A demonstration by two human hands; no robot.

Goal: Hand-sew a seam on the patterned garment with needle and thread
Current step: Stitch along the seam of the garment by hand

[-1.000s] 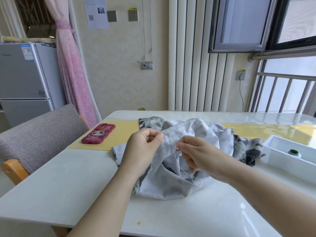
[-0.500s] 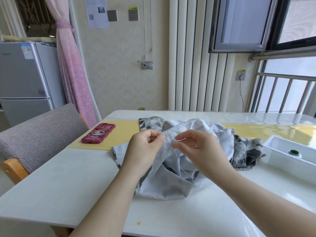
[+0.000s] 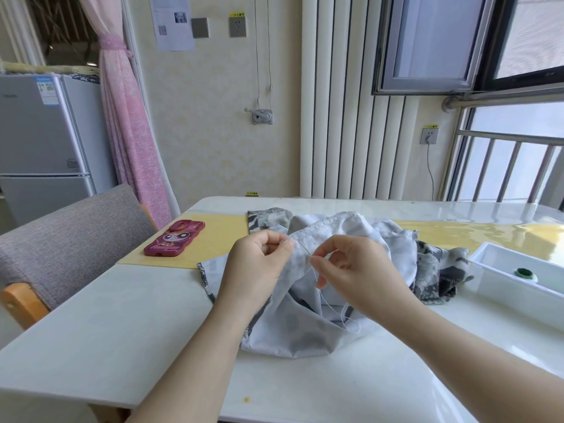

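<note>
Two pinches — left hand (image 3: pixel 259 264) on garment (image 3: pixel 293 334) hem, right hand (image 3: pixel 357 276) on needle (image 3: pixel 304 248); nearby, phone (image 3: pixel 174 238) and tray (image 3: pixel 518 290) (green spool (image 3: pixel 525 273)).

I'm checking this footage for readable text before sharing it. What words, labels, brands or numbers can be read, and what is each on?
Nothing reads clearly.
Yellow label above the wall socket: small characters, too blurred to read.
Wall notice: print and QR code too small.
Fridge sticker: print and QR code too small.
Phone case: lettering along its near end blurred.
</note>
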